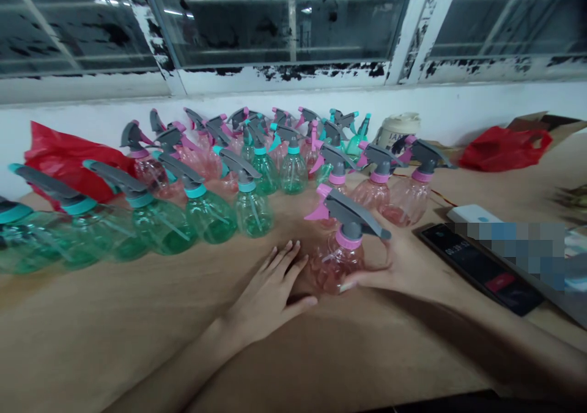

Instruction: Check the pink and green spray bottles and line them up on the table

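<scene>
A clear pink spray bottle (337,260) with a grey and pink trigger head stands upright on the wooden table (137,327). Round its right side curls my right hand (385,269), the thumb across the front of the bottle; its other fingers are mostly hidden behind. Just left of that bottle, my left hand (275,287) lies flat on the tabletop with fingers stretched out, holding nothing. Behind the held bottle are more pink spray bottles (406,200). A row of green spray bottles (211,217) with turquoise collars runs off to the left.
Several more spray bottles crowd toward the wall. Red plastic bags (68,162) lie at the left and right back. A white bucket (398,130) stands by the wall. To the right are a phone (477,266) showing a timer and a white box (477,215).
</scene>
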Demonstrator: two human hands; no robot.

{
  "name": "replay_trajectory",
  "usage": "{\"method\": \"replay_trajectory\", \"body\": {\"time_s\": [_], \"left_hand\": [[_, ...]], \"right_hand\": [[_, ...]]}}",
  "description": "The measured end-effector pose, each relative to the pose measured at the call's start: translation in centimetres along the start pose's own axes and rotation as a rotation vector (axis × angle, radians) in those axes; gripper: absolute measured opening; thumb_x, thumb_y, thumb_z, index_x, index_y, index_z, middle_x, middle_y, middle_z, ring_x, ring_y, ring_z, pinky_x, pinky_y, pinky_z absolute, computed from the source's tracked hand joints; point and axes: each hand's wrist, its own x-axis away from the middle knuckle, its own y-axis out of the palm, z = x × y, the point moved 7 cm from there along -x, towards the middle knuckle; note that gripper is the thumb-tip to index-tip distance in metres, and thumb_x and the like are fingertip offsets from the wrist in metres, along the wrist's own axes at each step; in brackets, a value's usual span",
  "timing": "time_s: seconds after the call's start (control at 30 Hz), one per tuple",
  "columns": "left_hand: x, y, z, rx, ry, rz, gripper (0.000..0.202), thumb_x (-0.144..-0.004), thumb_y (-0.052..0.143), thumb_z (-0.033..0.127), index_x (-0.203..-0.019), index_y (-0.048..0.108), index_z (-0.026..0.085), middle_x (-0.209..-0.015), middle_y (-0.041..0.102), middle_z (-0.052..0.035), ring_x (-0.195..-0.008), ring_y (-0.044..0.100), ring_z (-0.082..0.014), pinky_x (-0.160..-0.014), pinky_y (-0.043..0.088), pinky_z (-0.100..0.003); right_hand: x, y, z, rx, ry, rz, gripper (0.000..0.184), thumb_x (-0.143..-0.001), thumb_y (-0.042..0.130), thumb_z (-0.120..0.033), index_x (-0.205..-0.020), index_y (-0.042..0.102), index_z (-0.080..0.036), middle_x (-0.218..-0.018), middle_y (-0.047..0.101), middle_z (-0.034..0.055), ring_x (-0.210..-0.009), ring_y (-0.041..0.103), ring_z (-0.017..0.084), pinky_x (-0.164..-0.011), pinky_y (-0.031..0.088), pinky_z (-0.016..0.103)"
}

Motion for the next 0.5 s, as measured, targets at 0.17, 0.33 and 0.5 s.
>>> {"method": "replay_trajectory", "body": {"time_s": [0.17, 0.33, 0.5], "left_hand": [[0.2, 0.2, 0.1, -0.025, -0.002, 0.002, 0.067, -0.094, 0.038, 0.06, -0.138, 0.042, 0.01, -0.149, 0.033, -0.0147, -0.139, 0.026, -0.0271, -0.111, 0.027, -0.045], [0.7, 0.3, 0.2, -0.052, -0.03, -0.007, 0.066, -0.095, 0.039, 0.058, -0.139, 0.041, 0.009, -0.149, 0.034, -0.0153, -0.138, 0.028, -0.0283, -0.111, 0.028, -0.045], [2.1, 0.1, 0.0, -0.079, -0.088, -0.002, 0.061, -0.096, 0.039, 0.052, -0.137, 0.044, 0.007, -0.145, 0.04, -0.016, -0.135, 0.035, -0.0295, -0.11, 0.031, -0.047]], "right_hand": [[1.9, -0.1, 0.3, 0.263, -0.039, 0.088, 0.061, -0.069, 0.072, -0.055, -0.115, 0.054, -0.019, -0.112, 0.066, 0.0107, -0.107, 0.062, 0.029, -0.089, 0.051, 0.045], [0.6, 0.6, -0.1, 0.356, -0.023, 0.134, 0.053, -0.073, 0.068, -0.054, -0.109, 0.058, -0.015, -0.104, 0.069, 0.0121, -0.096, 0.066, 0.029, -0.083, 0.053, 0.044], [-2.6, 2.3, 0.1, 0.388, -0.028, 0.122, 0.057, -0.075, 0.065, -0.055, -0.115, 0.057, -0.015, -0.11, 0.068, 0.0126, -0.107, 0.061, 0.03, -0.089, 0.05, 0.045]]}}
